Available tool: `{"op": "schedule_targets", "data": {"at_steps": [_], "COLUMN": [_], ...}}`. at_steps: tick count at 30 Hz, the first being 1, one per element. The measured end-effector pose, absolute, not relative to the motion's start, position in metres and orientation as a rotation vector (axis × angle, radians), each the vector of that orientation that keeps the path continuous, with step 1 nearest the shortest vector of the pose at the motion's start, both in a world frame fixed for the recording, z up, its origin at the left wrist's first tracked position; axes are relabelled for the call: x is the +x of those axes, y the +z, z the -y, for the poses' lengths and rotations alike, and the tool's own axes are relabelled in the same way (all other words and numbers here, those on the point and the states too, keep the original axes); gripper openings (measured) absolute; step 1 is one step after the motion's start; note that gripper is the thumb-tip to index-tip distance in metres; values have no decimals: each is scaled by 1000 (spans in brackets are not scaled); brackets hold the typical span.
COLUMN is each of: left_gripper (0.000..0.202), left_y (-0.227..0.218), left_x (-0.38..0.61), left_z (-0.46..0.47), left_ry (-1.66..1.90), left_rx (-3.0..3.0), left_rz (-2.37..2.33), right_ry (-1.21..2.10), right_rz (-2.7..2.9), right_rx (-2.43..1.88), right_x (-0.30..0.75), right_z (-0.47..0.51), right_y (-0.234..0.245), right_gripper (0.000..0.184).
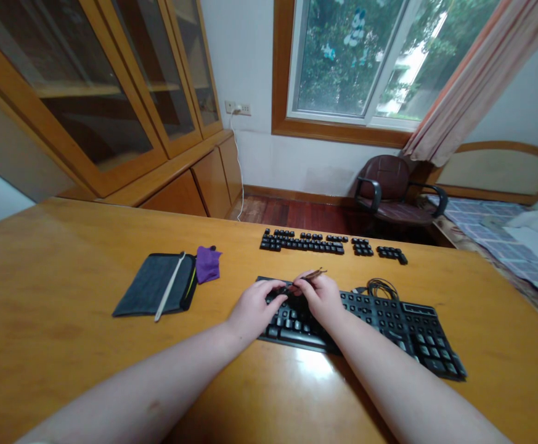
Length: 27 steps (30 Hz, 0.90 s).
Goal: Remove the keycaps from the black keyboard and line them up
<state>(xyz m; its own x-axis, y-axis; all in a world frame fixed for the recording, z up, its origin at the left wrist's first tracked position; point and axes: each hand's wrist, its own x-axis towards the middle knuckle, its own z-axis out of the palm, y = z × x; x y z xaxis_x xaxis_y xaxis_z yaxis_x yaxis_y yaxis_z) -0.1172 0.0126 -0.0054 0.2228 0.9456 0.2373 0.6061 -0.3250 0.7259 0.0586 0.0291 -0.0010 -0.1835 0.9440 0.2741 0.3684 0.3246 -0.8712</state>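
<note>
Left of the kbd [382, 319] on the desk [65, 370]: gray pouch [142, 287] w/ a white stick [170, 288] across it, then a purple cloth [208, 266]. L hand [254, 306] is on the kbd's left part, fingers close; can't tell if they pinch a key. Front keys [289, 322] there are on. R hand [325, 300], beside it, holds a thin brown tool [315, 275]. Behind the kbd, loose keys [305, 243] sit in rows, so prob. lots done. On the kbd's right, back rows [363, 303] look bare, w/ a coiled cord [383, 287] behind; front keys on, so prob. some left.
</note>
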Motion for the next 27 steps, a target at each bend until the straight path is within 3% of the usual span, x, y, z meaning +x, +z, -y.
{"op": "schedule_targets", "data": {"at_steps": [10,22,27], "left_gripper": [21,20,17], "left_y": [-10,-11,-4], "left_x": [-117,-118,-118], "left_z": [-12,-18,-21], "left_ry": [992,1036,1018], "left_rx": [1895,1605,1359], "left_rz": [-1459,-1213,-1138], "right_ry": [505,732,635], "right_rz": [1941,1806,1914], "right_rx": [-1255,-1128,-1051], "right_x": [57,61,63], "right_z": [-22,-26,-23], "right_y": [6,2,4], "right_gripper": [28,26,23]}}
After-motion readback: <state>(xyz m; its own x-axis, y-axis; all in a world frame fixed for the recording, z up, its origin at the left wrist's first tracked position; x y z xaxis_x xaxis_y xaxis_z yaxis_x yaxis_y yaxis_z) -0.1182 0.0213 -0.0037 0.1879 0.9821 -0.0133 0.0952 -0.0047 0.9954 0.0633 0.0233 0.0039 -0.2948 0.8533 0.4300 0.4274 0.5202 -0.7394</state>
